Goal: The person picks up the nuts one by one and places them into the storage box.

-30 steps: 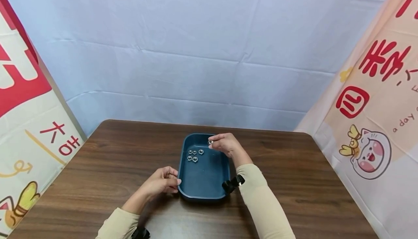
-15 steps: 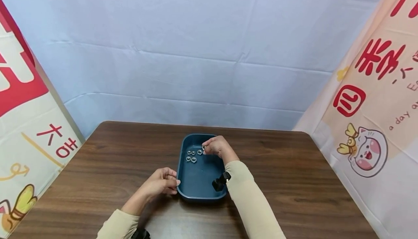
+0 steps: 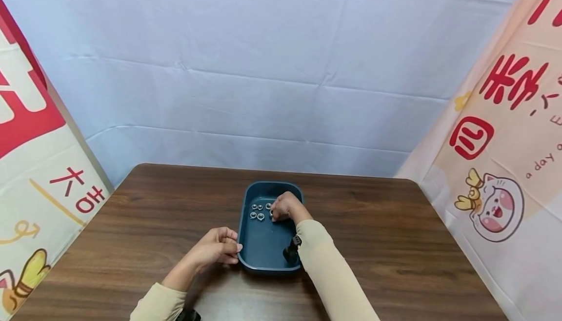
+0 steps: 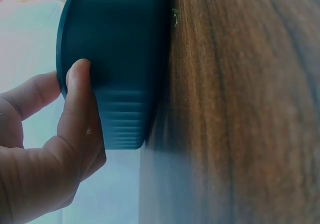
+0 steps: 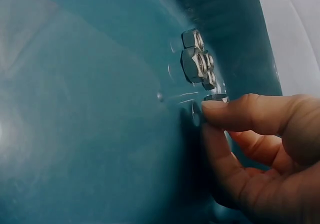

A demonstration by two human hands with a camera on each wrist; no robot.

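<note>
A dark blue rectangular tray (image 3: 267, 245) sits on the table. My left hand (image 3: 215, 247) pinches its left rim, and the left wrist view shows thumb and fingers on either side of the tray wall (image 4: 120, 43). Inside the tray, toward the far left, several shiny hex nuts (image 3: 261, 217) lie close together. My right hand (image 3: 287, 207) reaches down to the tray floor just right of them, pinching a nut (image 3: 271, 213) between thumb and fingertips. The right wrist view shows the grouped nuts (image 5: 194, 63) beyond the fingertips (image 5: 215, 111), which mostly hide the pinched nut.
Around the tray spreads a brown wood-grain table (image 3: 175, 204). A pale cloth (image 3: 246, 77) hangs behind it, with printed banners to the left (image 3: 39, 165) and right (image 3: 487, 184). Both wrists carry small black cameras, the right one (image 3: 291, 250) over the tray's right side.
My right hand has moved left and down from above the tray's far right side to its floor near the other nuts, carrying the nut. The left hand stays at the rim.
</note>
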